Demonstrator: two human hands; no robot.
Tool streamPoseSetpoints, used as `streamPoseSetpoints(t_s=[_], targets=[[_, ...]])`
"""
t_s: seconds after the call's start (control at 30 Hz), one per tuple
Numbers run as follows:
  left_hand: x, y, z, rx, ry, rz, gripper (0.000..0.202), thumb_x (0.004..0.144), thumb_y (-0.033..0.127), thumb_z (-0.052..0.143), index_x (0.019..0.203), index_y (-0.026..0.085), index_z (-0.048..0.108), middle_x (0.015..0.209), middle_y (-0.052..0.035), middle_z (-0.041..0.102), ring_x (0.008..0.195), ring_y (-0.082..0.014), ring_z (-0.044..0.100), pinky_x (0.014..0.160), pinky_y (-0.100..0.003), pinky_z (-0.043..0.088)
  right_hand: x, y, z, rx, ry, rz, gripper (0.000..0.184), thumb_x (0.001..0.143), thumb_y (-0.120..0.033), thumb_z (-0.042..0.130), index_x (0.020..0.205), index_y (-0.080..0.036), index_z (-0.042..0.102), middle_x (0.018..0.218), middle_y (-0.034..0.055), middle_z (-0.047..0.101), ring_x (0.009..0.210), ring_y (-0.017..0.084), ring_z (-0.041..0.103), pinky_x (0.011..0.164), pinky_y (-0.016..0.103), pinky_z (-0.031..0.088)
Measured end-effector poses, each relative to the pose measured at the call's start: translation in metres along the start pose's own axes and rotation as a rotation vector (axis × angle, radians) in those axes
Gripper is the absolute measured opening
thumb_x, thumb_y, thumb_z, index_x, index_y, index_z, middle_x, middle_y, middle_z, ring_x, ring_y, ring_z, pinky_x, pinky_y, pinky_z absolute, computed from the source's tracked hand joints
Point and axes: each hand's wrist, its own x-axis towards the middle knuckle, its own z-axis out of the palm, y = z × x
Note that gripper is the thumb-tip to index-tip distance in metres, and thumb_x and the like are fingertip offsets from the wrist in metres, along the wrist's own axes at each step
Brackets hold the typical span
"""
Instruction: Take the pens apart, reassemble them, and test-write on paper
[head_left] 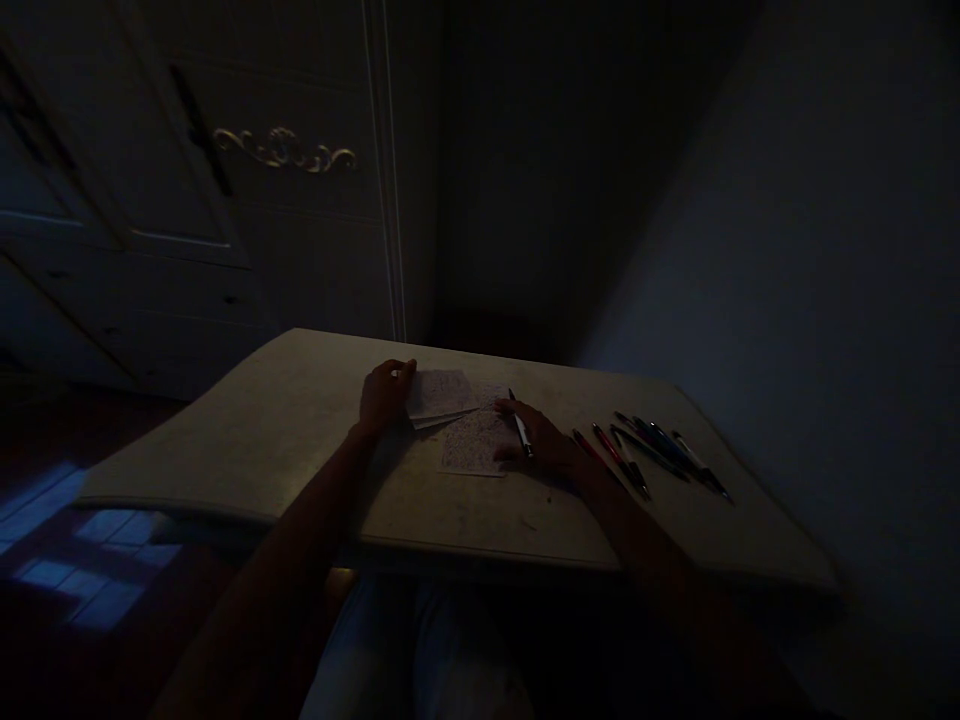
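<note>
In the dim head view, my left hand is at the left edge of a small stack of written paper sheets, its fingers closed on that edge. The stack lies tilted and overlaps another sheet covered with dense writing. Over the right side of this sheet is my right hand, with a white and black pen held upright-slanting among its fingers. The fingertips reach over the sheet; darkness hides whether they press on it.
Several pens in red, blue, black and white lie on the pale table to the right. Behind stands a cabinet with a gilded ornament. A wall borders the table's right side.
</note>
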Motion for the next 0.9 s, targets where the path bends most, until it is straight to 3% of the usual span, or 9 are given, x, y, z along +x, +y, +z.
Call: streamPoseSetpoints(t_s=[0.1,0.2,0.37,0.5,0.57,0.7,0.9], targets=[[-0.009,0.002,-0.006,0.207,0.079,-0.053,0.062,0.091,0.066,0.041,0.12,0.018,0.066,0.097,-0.0181,0.073,0.092,-0.0344,0.067,0.079,-0.041,0.047,-0.004,-0.006,-0.002,-0.08,-0.065,-0.03,0.088,0.061,-0.053,0.088,0.137,-0.024,0.056,0.138,0.0167,0.059,0.127,0.037,0.056,0.109,0.055,0.042],[-0.01,-0.003,-0.007,0.225,0.117,0.041,0.059,0.094,0.06,0.04,0.129,0.017,0.059,0.11,-0.0181,0.069,0.1,-0.0327,0.065,0.085,-0.042,0.047,-0.007,-0.006,-0.002,-0.12,-0.094,-0.047,0.088,0.063,-0.055,0.086,0.139,-0.023,0.055,0.14,0.0169,0.058,0.129,0.038,0.054,0.11,0.056,0.04],[-0.006,-0.02,0.003,0.192,-0.124,0.444,0.061,0.085,0.058,0.06,0.131,0.018,0.06,0.133,-0.0165,0.059,0.122,-0.032,0.054,0.103,-0.042,0.041,-0.005,0.0,0.0,-0.132,-0.095,-0.045,0.084,0.064,-0.055,0.086,0.136,-0.022,0.059,0.137,0.017,0.06,0.127,0.038,0.056,0.108,0.055,0.041],[-0.012,-0.027,0.01,0.222,-0.293,0.529,0.069,0.077,0.06,0.07,0.133,0.021,0.059,0.148,-0.0156,0.049,0.14,-0.0372,0.037,0.113,-0.052,0.027,-0.004,0.003,0.0,-0.114,-0.082,-0.026,0.079,0.065,-0.054,0.085,0.133,-0.022,0.061,0.135,0.0167,0.062,0.124,0.036,0.058,0.106,0.052,0.043],[-0.013,-0.027,0.011,0.223,-0.325,0.508,0.065,0.077,0.06,0.07,0.129,0.021,0.062,0.147,-0.0162,0.05,0.14,-0.0379,0.036,0.113,-0.055,0.026,-0.004,0.002,0.0,-0.097,-0.069,-0.025,0.076,0.065,-0.054,0.086,0.13,-0.022,0.063,0.133,0.0161,0.064,0.122,0.036,0.059,0.105,0.051,0.044],[-0.012,-0.026,0.011,0.188,-0.33,0.513,0.047,0.083,0.057,0.064,0.114,0.022,0.069,0.137,-0.0142,0.06,0.131,-0.0339,0.049,0.11,-0.054,0.029,-0.004,0.001,0.001,-0.046,-0.04,-0.016,0.063,0.071,-0.053,0.082,0.124,-0.021,0.067,0.126,0.0148,0.068,0.114,0.033,0.064,0.098,0.047,0.049],[-0.005,-0.029,0.01,0.055,-0.243,0.483,0.038,0.081,0.05,0.064,0.102,0.02,0.076,0.113,-0.014,0.072,0.112,-0.0329,0.062,0.1,-0.046,0.042,-0.001,-0.004,0.001,0.02,0.05,0.029,0.051,0.078,-0.055,0.073,0.113,-0.019,0.07,0.109,0.0117,0.073,0.094,0.028,0.068,0.083,0.039,0.053]])
